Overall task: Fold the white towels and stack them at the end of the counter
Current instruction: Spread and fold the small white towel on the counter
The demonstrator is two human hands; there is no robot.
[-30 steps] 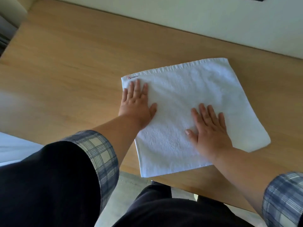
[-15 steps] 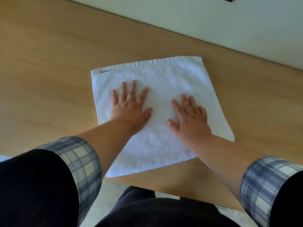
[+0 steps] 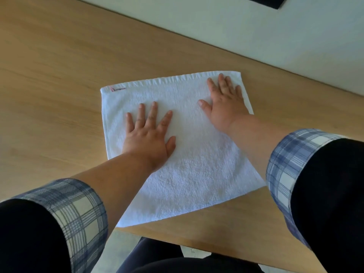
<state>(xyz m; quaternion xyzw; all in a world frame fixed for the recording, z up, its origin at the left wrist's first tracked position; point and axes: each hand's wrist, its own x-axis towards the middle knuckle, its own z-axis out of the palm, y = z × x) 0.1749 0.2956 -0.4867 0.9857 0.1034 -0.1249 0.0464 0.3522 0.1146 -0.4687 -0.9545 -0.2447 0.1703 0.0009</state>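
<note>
Right hand (image 3: 224, 104) slid to the one-o'clock corner of the white towel (image 3: 197, 166). Left hand (image 3: 147, 138) presses its nine-o'clock side; both lie flat, fingers spread.

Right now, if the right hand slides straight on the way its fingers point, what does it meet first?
The far hem of the towel, just past the right hand. Beyond it only bare counter, then the wall, as far as this view shows.
</note>
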